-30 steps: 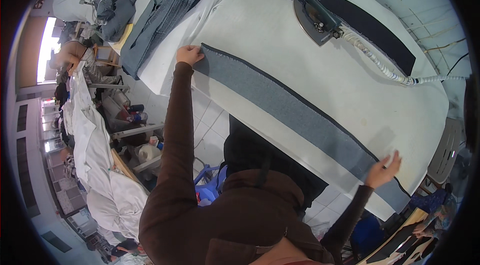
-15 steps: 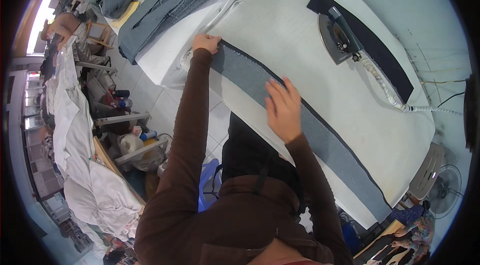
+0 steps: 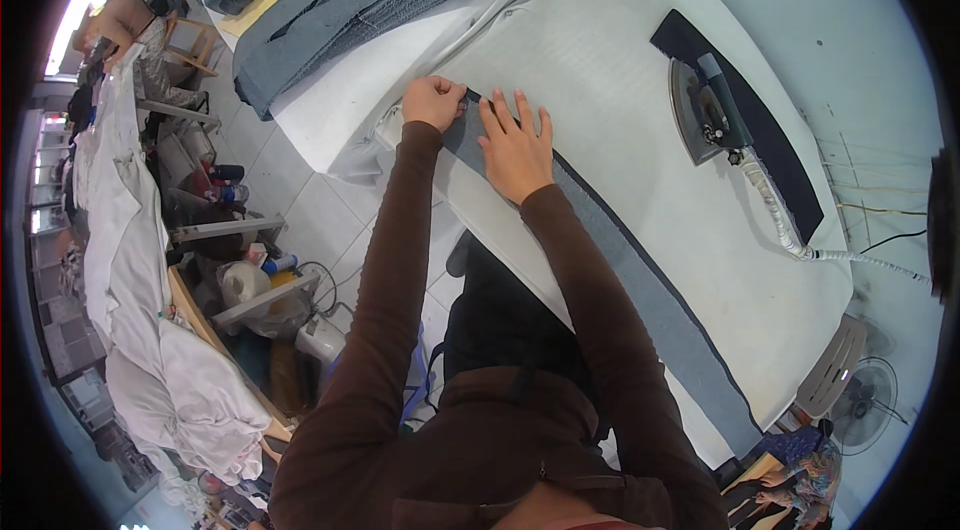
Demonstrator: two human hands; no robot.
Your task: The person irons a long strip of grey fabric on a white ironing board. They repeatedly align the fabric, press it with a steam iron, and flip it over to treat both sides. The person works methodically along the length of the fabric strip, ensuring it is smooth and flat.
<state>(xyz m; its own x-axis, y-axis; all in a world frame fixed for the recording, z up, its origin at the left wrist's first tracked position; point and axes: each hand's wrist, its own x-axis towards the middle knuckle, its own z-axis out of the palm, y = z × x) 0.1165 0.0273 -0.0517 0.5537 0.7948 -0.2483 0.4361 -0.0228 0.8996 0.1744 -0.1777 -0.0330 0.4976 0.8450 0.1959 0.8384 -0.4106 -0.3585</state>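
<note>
A long grey denim strip (image 3: 640,285) with a dark folded edge runs diagonally along the near side of the padded white ironing table (image 3: 600,60). At the strip's far left end, my left hand (image 3: 434,104) is closed, thumb and fingers pinching the dark edge. Close beside it, my right hand (image 3: 517,148) lies flat on the strip with fingers spread, the fingertips over the folded edge. To the right, an iron (image 3: 708,110) with a wrapped cord rests partly on a dark curved fabric piece (image 3: 775,150), away from both hands.
A stack of grey denim pieces (image 3: 380,5) lies on a white surface at the far left. White cloth (image 3: 150,350) covers a bench on the left, near a person (image 3: 135,25). A fan (image 3: 865,400) and another person (image 3: 805,480) are at lower right.
My right hand has moved left and away from me along the strip, coming down beside my left hand. My left hand still pinches the strip's end. The whole view has shifted slightly.
</note>
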